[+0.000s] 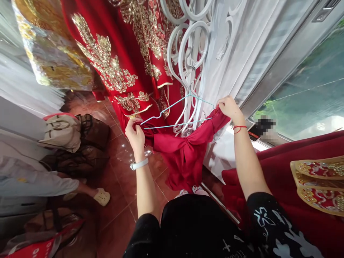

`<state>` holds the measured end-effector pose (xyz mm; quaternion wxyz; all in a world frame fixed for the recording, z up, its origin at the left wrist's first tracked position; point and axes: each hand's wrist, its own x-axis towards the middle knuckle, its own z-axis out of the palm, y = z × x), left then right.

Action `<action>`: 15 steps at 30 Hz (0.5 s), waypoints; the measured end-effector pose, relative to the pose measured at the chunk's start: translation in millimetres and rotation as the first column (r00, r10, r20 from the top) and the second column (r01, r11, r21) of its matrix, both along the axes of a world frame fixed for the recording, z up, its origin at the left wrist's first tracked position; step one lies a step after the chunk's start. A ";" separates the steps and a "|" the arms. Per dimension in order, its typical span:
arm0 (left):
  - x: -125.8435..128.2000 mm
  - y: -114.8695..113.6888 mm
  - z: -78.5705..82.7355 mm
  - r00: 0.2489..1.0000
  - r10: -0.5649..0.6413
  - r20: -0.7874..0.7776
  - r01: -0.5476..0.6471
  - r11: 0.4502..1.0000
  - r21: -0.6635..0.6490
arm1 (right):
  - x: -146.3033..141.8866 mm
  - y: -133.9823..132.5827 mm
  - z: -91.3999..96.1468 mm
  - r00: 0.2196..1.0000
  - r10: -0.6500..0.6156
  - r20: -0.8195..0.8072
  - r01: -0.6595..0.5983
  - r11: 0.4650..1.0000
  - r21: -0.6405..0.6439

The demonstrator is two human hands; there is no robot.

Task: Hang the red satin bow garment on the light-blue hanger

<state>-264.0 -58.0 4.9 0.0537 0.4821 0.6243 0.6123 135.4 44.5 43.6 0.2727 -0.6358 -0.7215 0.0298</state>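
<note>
Both hands pinch a plain red garment [185,154] onto a thin pale-blue wire hanger [177,107]. Left hand [135,134] is closed on the cloth at the hanger's left end; right hand [228,107] is closed on the cloth at its right end, a red string round that wrist. The hanger's hook sits in a ring of a white scrolled iron grille [188,46], so the garment hangs just in front of the grille, above the tiled floor [120,200].

To seat it well, I judge each shoulder should be drawn evenly over its wire tip, keeping the hook steady and the slippery cloth from sliding to one side.

The cloth looks smooth and satiny, gathered at the middle. Behind hang stiff red robes [126,53] thick with gold sequins; white curtain [242,39] falls at right. At the floor's left edge sit dark bags [88,143].
</note>
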 end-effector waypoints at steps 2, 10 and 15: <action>0.5 -2.2 1.9 1.000 -0.010 -0.012 0.010 1.000 -0.006 | 1.0 -2.8 3.3 1.000 0.005 0.005 -0.005 1.000 0.025; 6.4 -3.9 6.3 1.000 0.016 -0.011 -0.016 0.999 -0.028 | -18.4 2.4 7.2 0.912 0.060 -0.406 -0.029 0.996 0.083; 5.1 -7.6 -1.2 0.997 0.075 -0.011 -0.075 0.997 -0.010 | 5.3 12.7 1.1 0.933 -0.177 -0.312 0.193 0.981 0.023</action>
